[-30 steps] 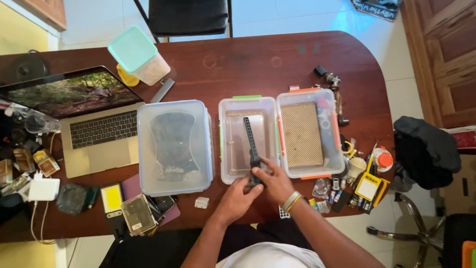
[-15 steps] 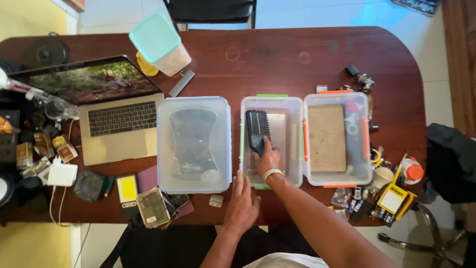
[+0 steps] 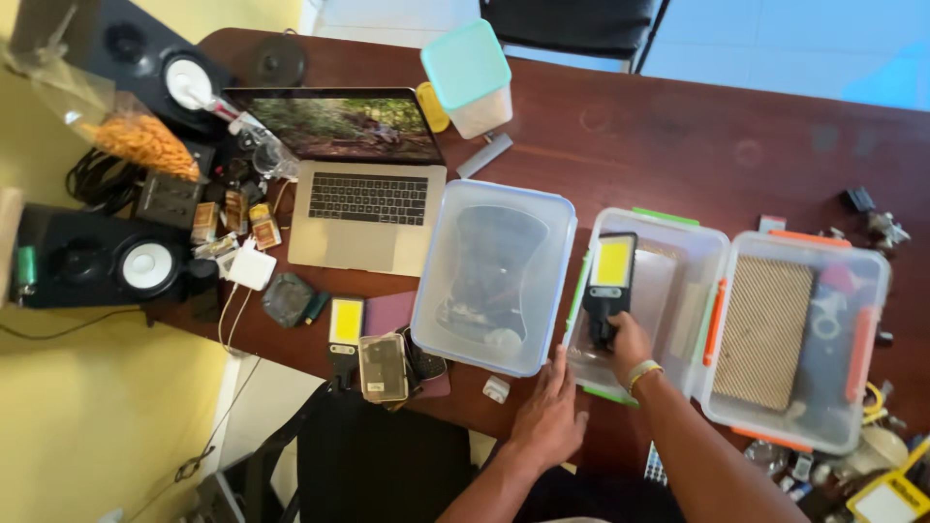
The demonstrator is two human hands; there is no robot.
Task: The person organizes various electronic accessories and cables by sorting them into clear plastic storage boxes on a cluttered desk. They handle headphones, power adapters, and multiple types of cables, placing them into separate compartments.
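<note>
My right hand (image 3: 627, 346) grips the lower end of a black flat lamp with a yellow panel (image 3: 610, 273), holding it face up inside the clear green-latched box (image 3: 678, 291). My left hand (image 3: 550, 411) lies flat on the table by that box's near-left corner, fingers spread, holding nothing. A second black lamp with a yellow panel (image 3: 345, 327) lies on the table to the left, by a clear case (image 3: 384, 367).
A clear lidded tub (image 3: 496, 274) stands left of the box; an orange-latched box (image 3: 796, 334) with a mesh pad stands right of it. A laptop (image 3: 364, 176), a teal-lidded container (image 3: 468, 76), speakers (image 3: 97, 260) and small clutter fill the brown table (image 3: 678, 145).
The lamp has turned over in my right hand, so its yellow panel faces up. My head has swung left, showing the speakers. My left hand stays flat by the box.
</note>
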